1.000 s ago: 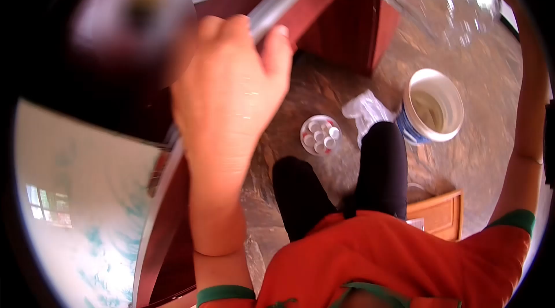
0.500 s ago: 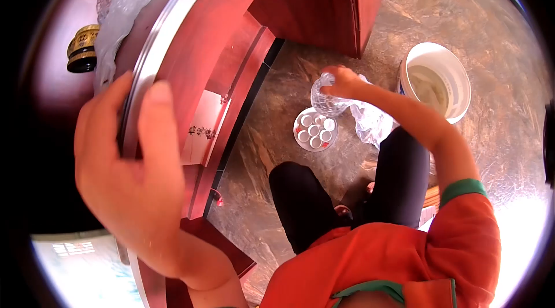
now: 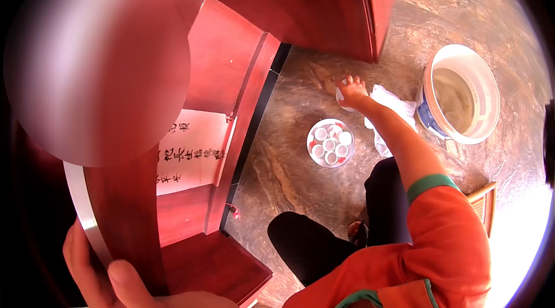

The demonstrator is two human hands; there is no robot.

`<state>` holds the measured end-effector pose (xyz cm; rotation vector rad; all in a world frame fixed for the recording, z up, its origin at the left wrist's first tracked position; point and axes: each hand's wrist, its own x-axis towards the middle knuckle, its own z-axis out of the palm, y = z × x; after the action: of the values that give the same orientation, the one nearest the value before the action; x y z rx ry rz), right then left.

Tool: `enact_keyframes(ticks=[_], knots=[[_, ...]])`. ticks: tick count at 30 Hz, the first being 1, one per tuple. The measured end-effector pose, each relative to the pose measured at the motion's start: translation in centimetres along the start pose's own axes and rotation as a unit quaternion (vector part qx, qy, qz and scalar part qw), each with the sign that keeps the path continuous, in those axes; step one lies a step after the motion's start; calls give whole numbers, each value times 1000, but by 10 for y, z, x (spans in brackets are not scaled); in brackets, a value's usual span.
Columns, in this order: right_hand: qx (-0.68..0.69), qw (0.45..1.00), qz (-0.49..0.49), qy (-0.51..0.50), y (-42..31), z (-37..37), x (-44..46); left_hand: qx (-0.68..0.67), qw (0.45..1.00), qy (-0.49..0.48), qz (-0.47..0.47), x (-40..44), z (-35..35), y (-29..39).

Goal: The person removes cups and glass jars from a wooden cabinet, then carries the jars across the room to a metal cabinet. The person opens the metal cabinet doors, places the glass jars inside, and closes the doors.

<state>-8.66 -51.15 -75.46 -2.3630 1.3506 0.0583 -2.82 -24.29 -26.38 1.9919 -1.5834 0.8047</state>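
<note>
At the lower left, my left hand grips the metal-trimmed edge of a red table, thumb on one side and fingers on the other. Low over the floor, my right hand is closed round a clear container, mostly hidden beneath the palm. Just below it, a round plate with several small white cups and red patches lies on the floor. A crumpled white plastic bag is beside my right forearm, which partly covers it.
A white bucket holding cloudy liquid stands on the floor at right. Red wooden furniture rises at the top, and a panel with black writing is under the table. A wooden frame lies lower right. A blurred round shape covers the upper left.
My right hand has come down from the upper right to the floor with the clear container. My left hand appears lower along the table edge, and the view has shifted.
</note>
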Motion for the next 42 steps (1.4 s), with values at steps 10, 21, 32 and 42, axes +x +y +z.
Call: enact_keyframes(ticks=[10,21,32,42], knots=[[30,1000,2,-5,13,25,0,-61,996,67,2,-3,14,-1],[92,990,-85,-63,-13,-52,-56,42,996,-33,78,5,-21,-12],[380,783,-482,99,-210,-478,-210,-17,996,-32,78,6,-35,-20],[-149,896,-293,298,-414,-505,-84,-62,995,-8,76,2,-31,-23]])
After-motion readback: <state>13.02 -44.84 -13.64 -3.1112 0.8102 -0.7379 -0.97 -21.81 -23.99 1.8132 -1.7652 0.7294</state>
